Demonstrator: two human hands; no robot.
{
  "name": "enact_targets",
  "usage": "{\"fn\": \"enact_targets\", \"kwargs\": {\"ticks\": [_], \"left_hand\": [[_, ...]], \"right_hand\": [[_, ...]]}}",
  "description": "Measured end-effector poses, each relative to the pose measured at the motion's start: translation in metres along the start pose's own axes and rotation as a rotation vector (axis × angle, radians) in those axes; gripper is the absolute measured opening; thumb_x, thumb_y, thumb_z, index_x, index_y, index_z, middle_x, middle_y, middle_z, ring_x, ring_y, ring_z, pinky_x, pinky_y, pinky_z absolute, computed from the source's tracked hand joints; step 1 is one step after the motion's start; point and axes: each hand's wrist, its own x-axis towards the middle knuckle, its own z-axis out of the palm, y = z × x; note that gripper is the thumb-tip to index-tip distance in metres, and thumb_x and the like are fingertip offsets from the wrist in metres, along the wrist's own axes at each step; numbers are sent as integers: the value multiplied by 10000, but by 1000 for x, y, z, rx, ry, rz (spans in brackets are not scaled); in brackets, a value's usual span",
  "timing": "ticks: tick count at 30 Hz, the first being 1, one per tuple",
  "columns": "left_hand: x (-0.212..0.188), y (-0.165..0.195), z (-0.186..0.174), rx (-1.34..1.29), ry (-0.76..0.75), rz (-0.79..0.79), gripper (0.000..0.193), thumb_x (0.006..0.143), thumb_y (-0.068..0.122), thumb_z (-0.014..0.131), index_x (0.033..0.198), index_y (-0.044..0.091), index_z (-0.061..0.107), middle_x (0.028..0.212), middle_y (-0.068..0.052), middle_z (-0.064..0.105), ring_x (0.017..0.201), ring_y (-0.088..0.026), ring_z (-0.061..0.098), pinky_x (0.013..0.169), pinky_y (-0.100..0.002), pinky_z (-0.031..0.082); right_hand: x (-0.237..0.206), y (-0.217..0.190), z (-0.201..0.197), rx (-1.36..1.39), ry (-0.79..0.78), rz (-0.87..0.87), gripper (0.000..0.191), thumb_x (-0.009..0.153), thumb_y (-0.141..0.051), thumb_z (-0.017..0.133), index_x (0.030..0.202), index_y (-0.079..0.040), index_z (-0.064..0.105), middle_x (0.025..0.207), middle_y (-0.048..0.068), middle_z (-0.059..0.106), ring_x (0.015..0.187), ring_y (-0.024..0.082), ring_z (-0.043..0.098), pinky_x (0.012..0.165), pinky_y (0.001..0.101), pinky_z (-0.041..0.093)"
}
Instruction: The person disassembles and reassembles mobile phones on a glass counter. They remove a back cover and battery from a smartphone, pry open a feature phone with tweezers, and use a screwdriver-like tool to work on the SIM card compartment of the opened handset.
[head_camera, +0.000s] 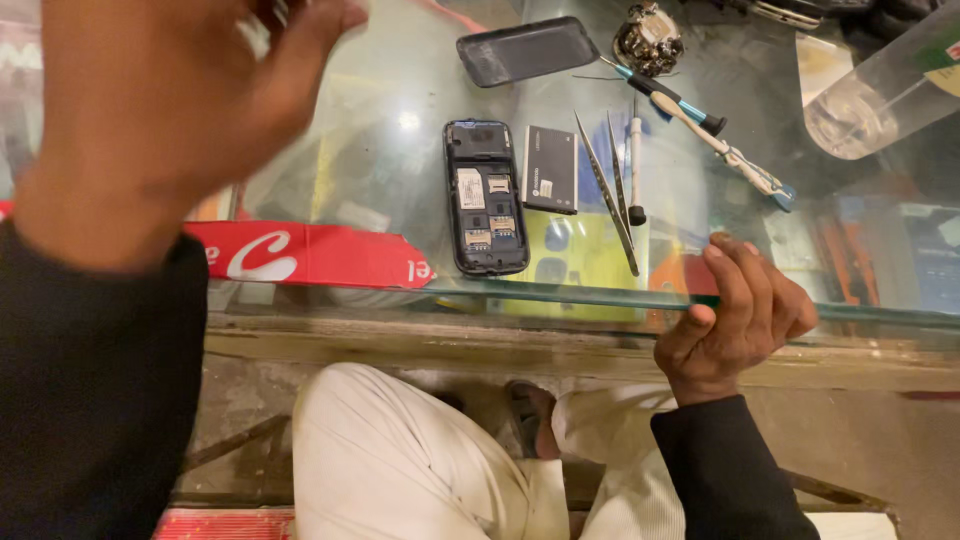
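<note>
Black bar-shaped mobile phone (485, 197), back cover off, battery bay bare, 2 card slots showing: lies flat on the clear glass counter top (380, 150), long axis running away from the person, near end close to the counter's front edge. It sits between the 2 hands, touched by neither.

Right hand (735, 315): the nearer one, to the right of the phone and a little below it; fingers curled closed over the glass edge (600, 295), thumb beneath, gripping only the glass.

Left hand (175, 110): raised above the counter's left side, close to the camera and blurred; fingers bent inward, something small and pale may sit at the fingertips, but I cannot tell whether it holds anything.

Items beside the phone:
- flat black rectangular battery (550, 169), just right of it
- 2 slim steel tweezers (610, 185), parallel to the phone
- thin white-handled screwdriver (636, 165)
- dark curved back cover (527, 50), beyond the phone
- 2 more drivers, crossed (700, 120), further right
- clear plastic bottle (880, 90), far right corner
- red printed strip (310, 255), under the glass at left

Setting: wooden counter frame below the glass; person seated, pale trousers, dark sleeves.
</note>
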Motion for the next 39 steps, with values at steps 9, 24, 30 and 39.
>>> {"fn": "enact_targets", "kwargs": {"ticks": [9,24,30,39], "left_hand": [[-140,320,85,-880,-650,-758,372,953,394,663,975,34,754,859,-145,734,815,-350,700,707,-482,521],[-117,349,80,-602,-1028,-832,460,995,313,359,997,60,743,1175,-192,708,1104,-421,641,976,-568,455],[-153,374,66,-490,-981,-902,457,983,275,362,934,23,740,1060,-208,733,992,-436,677,934,-596,475],[-237,349,83,-452,-1032,-968,381,973,238,396,907,34,711,951,-235,731,879,-456,692,774,-613,531]], "right_hand": [[-19,16,16,-85,126,-78,515,1211,-429,261,1164,-141,686,1236,25,722,1197,237,574,1112,429,329],[-21,23,10,-42,136,-120,440,1190,-377,328,1204,-115,681,1299,37,698,1256,238,601,1121,462,330],[-22,38,13,-21,97,-203,410,1209,-380,330,1248,-118,643,1360,35,672,1273,251,604,1122,463,341],[-24,38,18,-17,127,-189,423,1189,-386,344,1258,-135,678,1321,40,718,1220,250,590,1091,417,354]]}}
